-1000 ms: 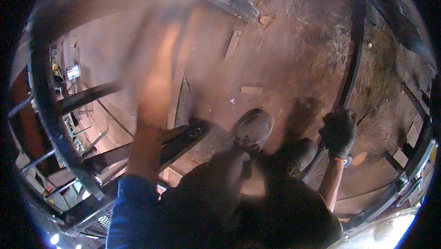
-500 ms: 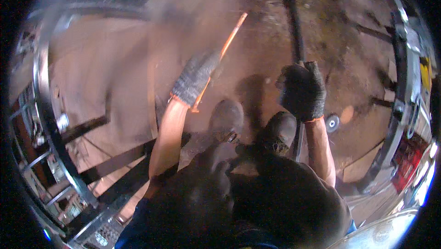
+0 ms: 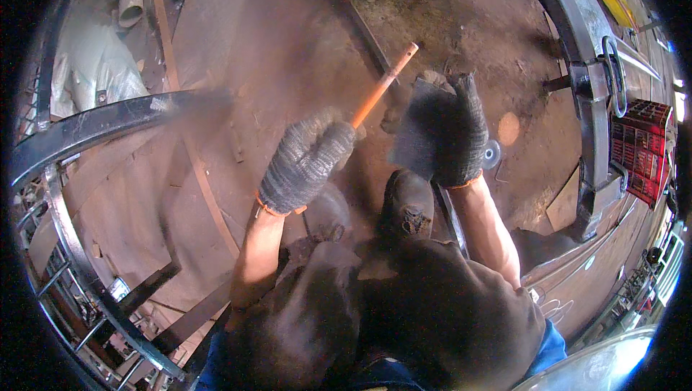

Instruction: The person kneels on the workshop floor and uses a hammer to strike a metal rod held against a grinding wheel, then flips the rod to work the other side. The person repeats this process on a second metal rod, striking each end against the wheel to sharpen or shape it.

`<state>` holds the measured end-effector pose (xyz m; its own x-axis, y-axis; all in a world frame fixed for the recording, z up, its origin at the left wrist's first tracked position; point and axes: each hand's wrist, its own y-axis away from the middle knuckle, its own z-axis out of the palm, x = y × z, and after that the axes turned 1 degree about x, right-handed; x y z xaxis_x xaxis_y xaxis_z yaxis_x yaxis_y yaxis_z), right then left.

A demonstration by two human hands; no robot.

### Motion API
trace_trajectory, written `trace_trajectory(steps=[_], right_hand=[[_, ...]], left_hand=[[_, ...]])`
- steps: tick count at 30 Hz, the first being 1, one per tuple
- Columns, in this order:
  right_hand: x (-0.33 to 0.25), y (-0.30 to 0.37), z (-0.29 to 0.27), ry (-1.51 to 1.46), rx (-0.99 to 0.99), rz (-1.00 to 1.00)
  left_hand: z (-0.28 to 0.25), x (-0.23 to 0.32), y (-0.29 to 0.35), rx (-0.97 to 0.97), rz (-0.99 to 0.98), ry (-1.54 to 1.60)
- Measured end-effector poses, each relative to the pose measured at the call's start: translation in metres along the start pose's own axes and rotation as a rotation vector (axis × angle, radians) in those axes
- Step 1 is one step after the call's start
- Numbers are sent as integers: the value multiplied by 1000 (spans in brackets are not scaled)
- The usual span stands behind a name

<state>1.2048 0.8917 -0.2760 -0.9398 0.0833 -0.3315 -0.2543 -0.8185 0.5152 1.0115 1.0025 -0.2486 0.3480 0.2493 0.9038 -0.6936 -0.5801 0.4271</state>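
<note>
My left hand (image 3: 306, 160), in a grey knit glove with orange cuff trim, is closed around an orange rod (image 3: 380, 94). The rod points up and to the right, and its paler far end has a small hole. My gloved right hand (image 3: 465, 131) grips a dark, flat, roughly square piece (image 3: 419, 128), held upright with its broad side to the left. What the piece is made of I cannot tell. The two hands are apart, above my boots (image 3: 408, 203). A long dark metal bar (image 3: 360, 23) lies on the ground beyond them.
A small round disc (image 3: 491, 154) lies on the ground by my right wrist. Metal frames stand left (image 3: 108, 121) and right (image 3: 592, 110). A red crate (image 3: 640, 149) is beyond the right frame. Plastic sheeting (image 3: 94, 67) and a pipe piece (image 3: 130, 5) lie far left.
My head view has turned, shifting the frames and crate. My left hand has come closer to the right, and the rod's tip now sits nearer the dark piece. Both hands keep their grip.
</note>
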Motion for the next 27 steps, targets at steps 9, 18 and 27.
trace_trajectory(steps=[9,18,27], right_hand=[[14,-19,48,230,183,-158],[-79,-30,10,-9,-67,-314],[-35,-19,-5,-248,-98,-57]], left_hand=[[33,-14,-9,241,511,-792],[43,-13,5,59,342,-773],[50,-10,2,39,244,-473]])
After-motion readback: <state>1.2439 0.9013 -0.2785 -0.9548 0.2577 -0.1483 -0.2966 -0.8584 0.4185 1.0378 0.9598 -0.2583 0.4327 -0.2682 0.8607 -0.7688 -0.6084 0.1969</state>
